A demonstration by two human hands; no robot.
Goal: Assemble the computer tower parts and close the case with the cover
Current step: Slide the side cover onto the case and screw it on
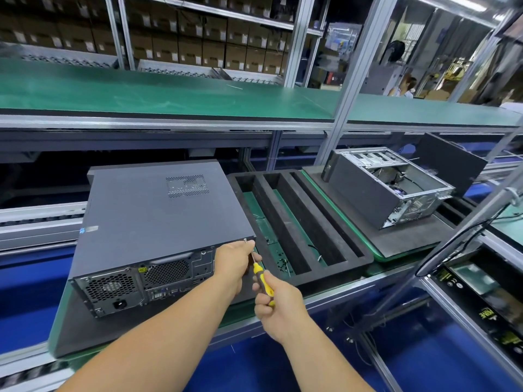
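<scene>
Right hand (278,302) gripped round screwdriver (263,280); left hand (233,263) pinched on screw (245,241) at tower (158,222) corner. Cover (169,205) seated; fastening judged outstanding.

Dark grey computer tower (158,219) lying on its side, cover (147,205) closed on top, vented rear panel facing the camera.

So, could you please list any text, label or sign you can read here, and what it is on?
Nothing can be read for certain.
Yellow warning sticker on the closed computer case: symbol only.
Small front-corner sticker: blurred.
Yellow print on the black boxes at right: blurred.
Labels on the shelved cartons: too small.
</scene>
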